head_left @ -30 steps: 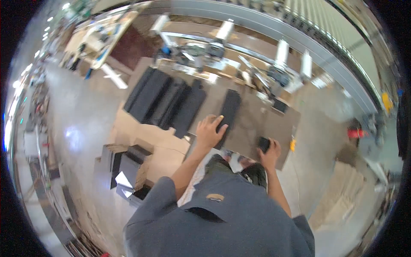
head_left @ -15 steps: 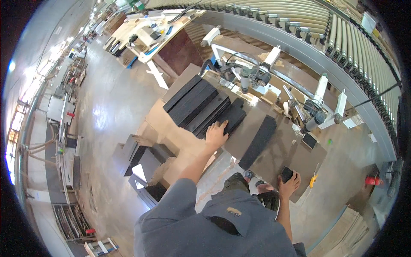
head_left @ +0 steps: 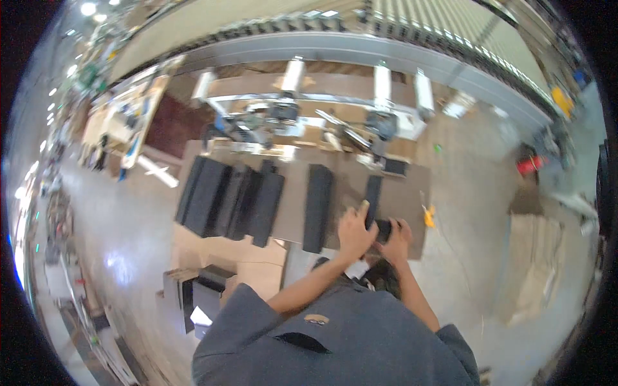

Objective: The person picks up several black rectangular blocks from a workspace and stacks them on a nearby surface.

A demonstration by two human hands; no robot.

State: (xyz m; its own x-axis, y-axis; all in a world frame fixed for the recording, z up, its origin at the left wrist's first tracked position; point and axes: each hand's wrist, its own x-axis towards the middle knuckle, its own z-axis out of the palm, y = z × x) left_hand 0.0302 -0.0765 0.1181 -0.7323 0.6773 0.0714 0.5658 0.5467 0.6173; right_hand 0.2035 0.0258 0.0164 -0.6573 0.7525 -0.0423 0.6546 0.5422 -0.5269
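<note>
My left hand is closed on the near end of a slim black strip, which points away from me over the brown board-topped table. Close beside it, my right hand grips a small black block with its fingers bent around it. The two hands nearly touch; motion blurs their fingertips somewhat. A wider black strip lies alone to the left of my hands. Farther left, several long black strips lie side by side at the table's left end.
Along the table's far side runs a metal frame with clamps, and behind it a roller conveyor. A yellow-handled tool lies at the right edge. Cardboard and a box of dark pieces sit at lower left; flattened cardboard lies right.
My view has swung to the right. My left hand has left the group of strips and come over beside my right hand, now holding a slim strip. The right hand still holds the block.
</note>
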